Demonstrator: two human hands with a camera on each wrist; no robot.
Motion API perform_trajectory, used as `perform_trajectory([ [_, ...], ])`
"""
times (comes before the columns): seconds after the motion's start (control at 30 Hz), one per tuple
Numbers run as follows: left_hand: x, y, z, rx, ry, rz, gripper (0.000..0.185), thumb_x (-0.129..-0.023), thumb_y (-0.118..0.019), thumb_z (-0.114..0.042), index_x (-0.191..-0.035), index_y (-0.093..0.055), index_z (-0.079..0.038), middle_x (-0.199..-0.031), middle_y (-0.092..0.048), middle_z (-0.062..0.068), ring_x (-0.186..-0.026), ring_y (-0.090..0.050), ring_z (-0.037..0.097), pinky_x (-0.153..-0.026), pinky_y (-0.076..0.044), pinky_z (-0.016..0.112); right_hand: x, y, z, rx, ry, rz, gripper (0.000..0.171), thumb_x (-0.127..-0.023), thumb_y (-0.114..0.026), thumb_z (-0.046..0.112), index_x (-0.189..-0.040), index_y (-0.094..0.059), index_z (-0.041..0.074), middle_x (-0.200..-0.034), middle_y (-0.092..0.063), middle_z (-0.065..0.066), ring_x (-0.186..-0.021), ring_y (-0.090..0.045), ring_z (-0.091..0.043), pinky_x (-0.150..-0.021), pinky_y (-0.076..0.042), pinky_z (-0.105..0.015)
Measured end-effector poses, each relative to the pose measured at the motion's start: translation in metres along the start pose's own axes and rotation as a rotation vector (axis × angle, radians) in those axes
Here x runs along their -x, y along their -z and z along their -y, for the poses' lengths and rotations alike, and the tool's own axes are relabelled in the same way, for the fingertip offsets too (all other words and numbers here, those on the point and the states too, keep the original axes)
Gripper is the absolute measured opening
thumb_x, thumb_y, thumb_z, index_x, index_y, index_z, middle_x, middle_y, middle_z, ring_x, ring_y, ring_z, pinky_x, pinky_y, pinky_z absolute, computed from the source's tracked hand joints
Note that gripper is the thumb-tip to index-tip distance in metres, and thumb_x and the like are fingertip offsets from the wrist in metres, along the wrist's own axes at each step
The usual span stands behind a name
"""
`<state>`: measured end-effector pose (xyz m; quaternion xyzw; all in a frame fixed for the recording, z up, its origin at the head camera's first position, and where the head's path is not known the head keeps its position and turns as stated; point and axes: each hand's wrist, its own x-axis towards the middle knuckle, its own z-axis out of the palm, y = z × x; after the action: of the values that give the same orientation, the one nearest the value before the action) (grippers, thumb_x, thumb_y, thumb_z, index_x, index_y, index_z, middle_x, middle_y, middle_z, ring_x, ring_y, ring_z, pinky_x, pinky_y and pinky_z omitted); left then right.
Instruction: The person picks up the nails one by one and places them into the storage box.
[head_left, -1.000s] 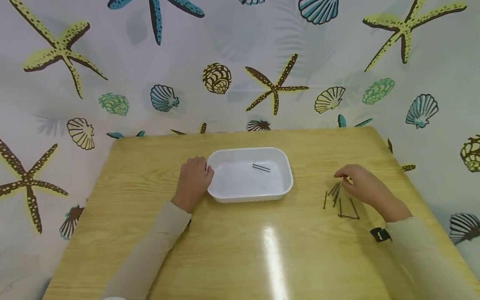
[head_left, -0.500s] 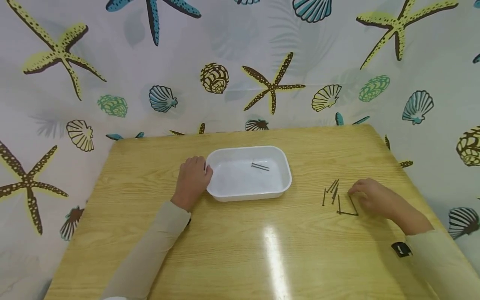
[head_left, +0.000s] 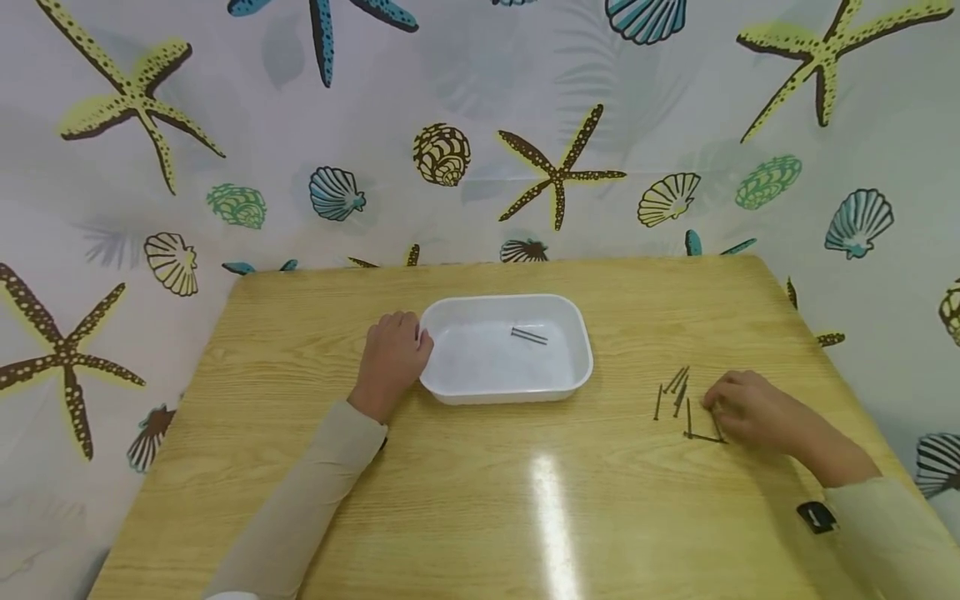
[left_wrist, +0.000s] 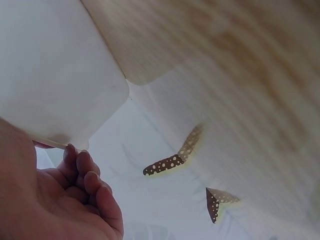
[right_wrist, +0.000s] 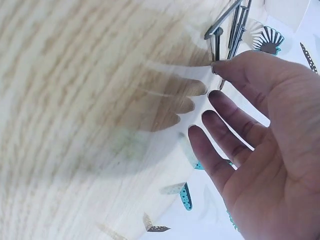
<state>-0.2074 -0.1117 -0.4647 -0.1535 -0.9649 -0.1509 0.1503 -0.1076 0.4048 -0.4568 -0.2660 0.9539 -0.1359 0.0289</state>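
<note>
Table: a pale wood-grain top (head_left: 480, 500) is filling the lower half of the head view, smooth enough to be throwing back a bright streak of glare at lower centre.
Tray: a white plastic tray (head_left: 506, 387) with rounded corners is sitting at centre frame; two thin dark nails (head_left: 528, 336) are lying side by side inside it, toward its upper right.
Loose nails: a small scatter of slim dark nails (head_left: 678, 392) is lying on the bare wood at right of centre, well apart from the tray.
Left hand: the left hand (head_left: 390, 360) is resting against the tray's left end with fingers loosely curled, not gripping anything.
Right hand: the right hand (head_left: 750, 410) is lying flat just right of the scatter, fingers straight and spread in the wrist view, a fingertip (right_wrist: 220, 67) touching the nails (right_wrist: 230, 25); it is holding nothing.
Edges: the table's right edge is running close behind the right hand; open wood is stretching between tray and scatter.
Backdrop: a sheet printed with starfish and shells (head_left: 555, 167) is hanging behind.
</note>
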Motion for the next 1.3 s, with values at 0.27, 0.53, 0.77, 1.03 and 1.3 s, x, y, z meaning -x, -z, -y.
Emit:
perform_trajectory([
  [0.27,0.0019,0.0,0.0015,-0.011,0.022,0.023,0.023,-0.091,-0.046,-0.022,-0.072,-0.043,-0.011,-0.068,-0.042,0.003,-0.065,-0.04,0.023,-0.059,-0.032,0.036,0.0032,-0.0056,-0.0026,0.014,0.047,-0.074,0.019,-0.078,-0.07,0.004,-0.09,-0.064,0.017,-0.091,-0.054,0.005,-0.081,-0.049,-0.015,-0.065,-0.043,-0.036],
  [0.53,0.0019,-0.0002,0.0009,-0.006,0.023,0.029,0.023,-0.092,-0.046,-0.022,-0.072,-0.043,-0.011,-0.068,-0.042,0.003,-0.065,-0.04,0.022,-0.059,-0.032,0.036,0.0055,-0.0049,-0.0026,0.036,0.041,-0.084,0.017,-0.077,-0.073,0.007,-0.088,-0.064,0.016,-0.089,-0.055,0.006,-0.08,-0.051,-0.016,-0.066,-0.044,-0.036],
  [0.77,-0.0002,0.0011,0.0004,-0.03,0.022,0.019,0.024,-0.092,-0.047,-0.023,-0.072,-0.043,-0.01,-0.068,-0.042,0.003,-0.064,-0.041,0.022,-0.058,-0.032,0.036,0.0045,-0.0013,-0.0036,0.028,-0.021,0.001,0.011,-0.079,-0.07,0.009,-0.086,-0.064,0.016,-0.086,-0.054,0.006,-0.08,-0.052,-0.017,-0.07,-0.044,-0.04],
  [1.03,-0.0005,0.0023,-0.0009,-0.012,0.021,0.034,0.024,-0.092,-0.046,-0.023,-0.072,-0.043,-0.011,-0.067,-0.042,0.003,-0.064,-0.04,0.022,-0.058,-0.032,0.036,0.0025,-0.0002,-0.0048,-0.12,-0.142,0.147,0.005,-0.083,-0.063,0.009,-0.088,-0.062,0.009,-0.082,-0.056,0.006,-0.073,-0.052,-0.009,-0.064,-0.045,-0.032],
  [1.3,0.0001,0.0027,-0.0023,-0.007,0.02,0.037,0.024,-0.093,-0.046,-0.023,-0.072,-0.043,-0.011,-0.067,-0.041,0.003,-0.064,-0.039,0.022,-0.059,-0.031,0.036,0.0029,0.0016,0.0026,-0.164,-0.263,0.229,0.006,-0.085,-0.061,0.013,-0.088,-0.059,0.008,-0.075,-0.052,0.005,-0.064,-0.045,-0.008,-0.058,-0.04,-0.029],
])
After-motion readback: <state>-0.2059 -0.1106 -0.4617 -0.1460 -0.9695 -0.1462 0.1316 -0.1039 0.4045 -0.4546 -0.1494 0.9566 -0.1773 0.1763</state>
